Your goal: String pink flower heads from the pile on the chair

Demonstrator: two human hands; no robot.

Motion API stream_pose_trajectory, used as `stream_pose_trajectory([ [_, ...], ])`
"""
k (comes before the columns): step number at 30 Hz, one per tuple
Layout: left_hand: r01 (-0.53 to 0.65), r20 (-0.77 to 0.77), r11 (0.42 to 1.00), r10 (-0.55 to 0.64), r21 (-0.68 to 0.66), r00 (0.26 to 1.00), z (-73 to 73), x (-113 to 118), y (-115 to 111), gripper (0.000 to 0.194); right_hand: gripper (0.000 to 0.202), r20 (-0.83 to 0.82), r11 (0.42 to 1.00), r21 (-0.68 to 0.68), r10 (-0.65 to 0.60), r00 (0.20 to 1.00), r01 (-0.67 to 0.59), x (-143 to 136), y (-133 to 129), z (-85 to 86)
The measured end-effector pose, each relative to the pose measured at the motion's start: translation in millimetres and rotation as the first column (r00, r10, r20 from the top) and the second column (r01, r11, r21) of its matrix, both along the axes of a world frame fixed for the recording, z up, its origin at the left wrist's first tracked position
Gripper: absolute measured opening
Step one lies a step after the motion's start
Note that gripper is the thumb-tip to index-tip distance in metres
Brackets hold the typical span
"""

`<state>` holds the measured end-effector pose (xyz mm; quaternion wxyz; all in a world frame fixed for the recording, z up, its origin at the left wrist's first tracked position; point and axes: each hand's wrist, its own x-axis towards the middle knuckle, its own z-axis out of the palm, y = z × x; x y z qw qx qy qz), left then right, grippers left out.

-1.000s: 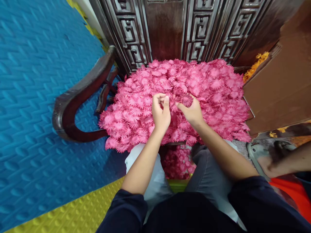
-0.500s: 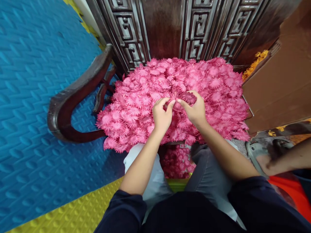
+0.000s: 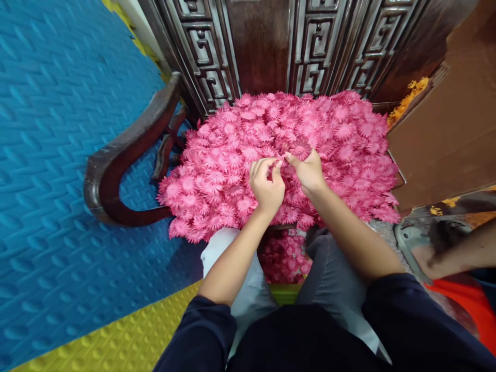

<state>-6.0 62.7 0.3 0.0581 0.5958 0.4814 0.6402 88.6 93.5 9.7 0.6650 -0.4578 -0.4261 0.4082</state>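
Observation:
A wide heap of pink artificial flowers lies in front of me, and both hands are over its middle. My left hand is closed, thumb and fingers pinched on a small pink flower piece. Close beside it, my right hand is closed too, its thumb tip meeting the same piece. A darker pink flower head shows at the right hand's fingers, face up. The fingers behind that flower are partly hidden, and the exact join between the pieces is too small to make out.
A dark carved wooden panel stands behind the heap. A curved wooden armrest is at left over blue matting. Brown cardboard stands at right. More pink flowers lie below, between my knees. Another person's foot is at lower right.
My left hand has moved slightly right and turned its fingers inward. The right hand has shifted a little, and the darker flower head now faces up more.

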Motion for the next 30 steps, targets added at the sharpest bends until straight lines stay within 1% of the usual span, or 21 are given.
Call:
stream_pose_trajectory([
  [5,-0.031,-0.033,0.996,0.034,0.083,0.999,-2.6,6.4,0.3,0.009,0.028,-0.063,0.998,-0.034,-0.051,0.997,0.049,0.6,0.2,-0.2],
  [10,-0.046,-0.020,0.995,0.048,0.091,0.999,-3.9,9.1,-0.3,0.011,0.025,-0.137,0.995,-0.064,-0.080,0.987,0.071,-1.5,-1.2,4.7],
  [14,-0.032,0.004,0.996,0.032,0.088,0.999,-3.2,10.9,-2.6,0.013,0.022,-0.132,0.996,-0.065,-0.063,0.989,0.055,-1.0,0.0,6.8],
  [16,-0.023,0.038,0.998,0.021,0.058,0.999,-1.9,11.9,-3.2,0.014,0.023,-0.132,0.997,-0.060,-0.055,0.990,0.048,-0.3,1.9,6.0],
  [19,-0.030,0.113,0.999,0.034,-0.035,0.993,0.2,12.3,-0.3,0.016,0.025,-0.095,0.998,-0.045,-0.058,0.994,0.054,0.3,4.6,3.3],
  [24,-0.100,0.262,0.977,0.148,-0.190,0.954,0.6,6.0,15.7,0.014,0.031,-0.034,0.999,-0.023,-0.030,0.999,0.030,-0.1,1.8,0.1],
  [26,-0.112,0.276,0.970,0.170,-0.215,0.946,0.5,2.1,22.0,0.013,0.033,0.008,1.000,-0.008,-0.020,1.000,0.020,-1.2,-1.2,-0.2],
  [30,-0.121,0.282,0.966,0.184,-0.228,0.942,1.3,-3.7,29.4,0.013,0.033,0.163,1.000,0.001,-0.029,0.986,0.030,-6.6,-7.7,-3.2],
])
